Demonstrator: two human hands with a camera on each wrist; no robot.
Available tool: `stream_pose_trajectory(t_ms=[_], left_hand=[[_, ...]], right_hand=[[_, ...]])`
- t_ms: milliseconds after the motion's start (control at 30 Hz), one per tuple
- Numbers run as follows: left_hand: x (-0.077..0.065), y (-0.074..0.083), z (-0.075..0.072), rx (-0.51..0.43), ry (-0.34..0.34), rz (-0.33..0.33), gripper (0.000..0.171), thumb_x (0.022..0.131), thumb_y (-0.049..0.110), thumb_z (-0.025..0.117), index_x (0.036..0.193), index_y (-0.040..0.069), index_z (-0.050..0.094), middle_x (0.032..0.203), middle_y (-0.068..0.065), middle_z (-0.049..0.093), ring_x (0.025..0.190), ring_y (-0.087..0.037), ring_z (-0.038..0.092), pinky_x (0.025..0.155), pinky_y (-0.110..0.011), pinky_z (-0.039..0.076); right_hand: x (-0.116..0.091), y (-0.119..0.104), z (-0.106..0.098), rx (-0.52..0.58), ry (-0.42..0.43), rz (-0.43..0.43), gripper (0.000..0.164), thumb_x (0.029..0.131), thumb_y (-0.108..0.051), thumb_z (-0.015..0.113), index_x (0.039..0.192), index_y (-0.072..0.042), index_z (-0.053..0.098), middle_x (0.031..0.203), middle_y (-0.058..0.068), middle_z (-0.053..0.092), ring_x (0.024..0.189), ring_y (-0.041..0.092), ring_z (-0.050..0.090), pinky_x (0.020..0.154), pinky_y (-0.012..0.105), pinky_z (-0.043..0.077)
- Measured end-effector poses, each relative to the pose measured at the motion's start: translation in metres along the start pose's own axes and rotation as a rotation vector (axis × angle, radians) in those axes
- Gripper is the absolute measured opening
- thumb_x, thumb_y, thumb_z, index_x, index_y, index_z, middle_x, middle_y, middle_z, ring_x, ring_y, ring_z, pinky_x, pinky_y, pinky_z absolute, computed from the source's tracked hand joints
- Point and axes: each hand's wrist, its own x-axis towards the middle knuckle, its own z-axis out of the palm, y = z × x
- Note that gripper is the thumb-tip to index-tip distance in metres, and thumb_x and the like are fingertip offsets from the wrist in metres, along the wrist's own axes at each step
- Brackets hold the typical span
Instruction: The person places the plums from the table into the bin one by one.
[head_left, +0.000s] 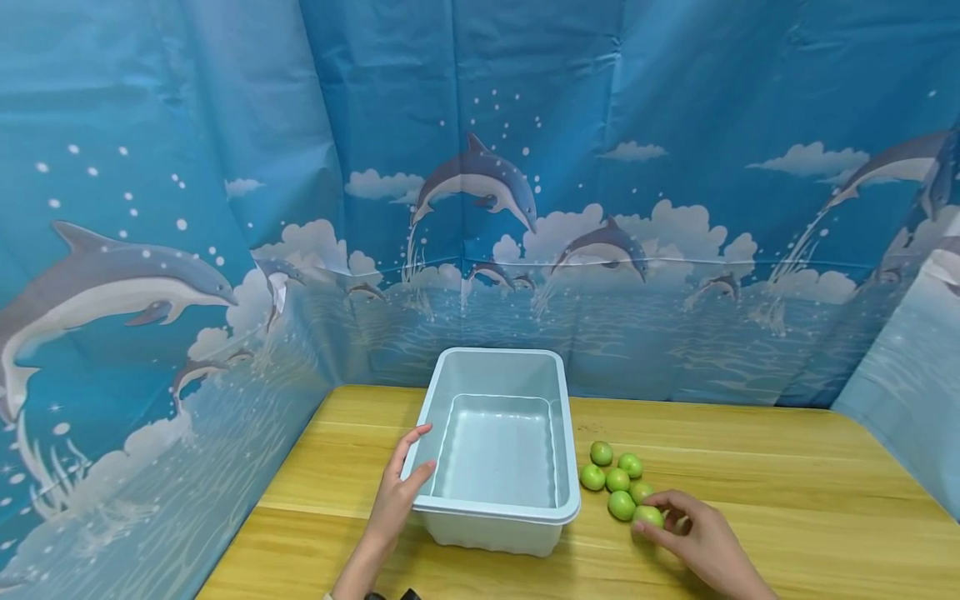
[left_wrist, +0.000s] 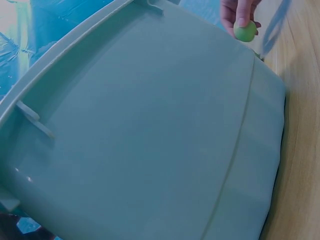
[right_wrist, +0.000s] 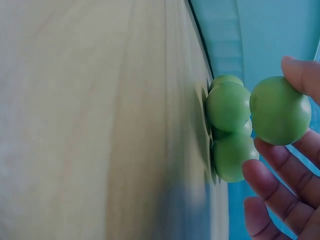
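A pale blue plastic tub stands upright on the wooden table, with its bare floor showing. My left hand holds its left rim near the front corner, thumb and index finger over the edge. The tub's outer side fills most of the left wrist view, which hides that hand's grip. To the right, my right hand pinches a small round green fruit between thumb and fingertips. Several more green fruits lie clustered between the tub and this hand.
The wooden table extends to both sides of the tub. A blue dolphin-print sheet hangs behind it and along its sides. A small black object shows at the bottom edge, too cut off to identify.
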Motion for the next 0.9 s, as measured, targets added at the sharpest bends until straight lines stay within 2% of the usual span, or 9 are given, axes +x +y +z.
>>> stream_pose_trajectory(t_ms=[233, 533, 667, 900], left_hand=[[0.000, 0.001, 0.000, 0.003, -0.003, 0.003, 0.048, 0.093, 0.016, 0.058, 0.139, 0.009, 0.044, 0.148, -0.008, 0.034, 0.138, -0.028, 0.020, 0.105, -0.057, 0.014], [0.000, 0.001, -0.001, 0.004, -0.005, 0.001, 0.048, 0.093, 0.016, 0.058, 0.139, 0.009, 0.044, 0.148, -0.009, 0.033, 0.138, -0.029, 0.020, 0.105, -0.057, 0.015], [0.000, 0.001, -0.001, 0.000, -0.007, -0.001, 0.049, 0.093, 0.016, 0.058, 0.139, 0.009, 0.043, 0.148, -0.009, 0.033, 0.138, -0.029, 0.020, 0.105, -0.057, 0.015], [0.000, 0.001, -0.001, -0.002, -0.004, -0.002, 0.049, 0.092, 0.014, 0.058, 0.139, 0.010, 0.044, 0.149, -0.010, 0.032, 0.137, -0.028, 0.021, 0.106, -0.055, 0.015]], right_hand=[[0.001, -0.002, 0.000, -0.007, 0.076, -0.100, 0.031, 0.076, -0.034, 0.079, 0.099, -0.015, 0.069, 0.081, -0.009, 0.059, 0.066, 0.006, 0.050, 0.058, 0.025, 0.045], [0.002, -0.004, -0.002, -0.025, 0.158, -0.218, 0.028, 0.075, -0.025, 0.081, 0.097, -0.014, 0.070, 0.077, -0.011, 0.057, 0.066, 0.004, 0.050, 0.057, 0.025, 0.046], [0.003, -0.007, -0.003, -0.025, 0.181, -0.229, 0.027, 0.075, -0.023, 0.081, 0.097, -0.014, 0.069, 0.077, -0.012, 0.058, 0.068, 0.004, 0.051, 0.059, 0.025, 0.046], [0.005, -0.015, -0.007, -0.014, 0.160, -0.198, 0.028, 0.078, -0.029, 0.079, 0.099, -0.014, 0.069, 0.078, -0.012, 0.060, 0.070, 0.005, 0.051, 0.060, 0.026, 0.046]])
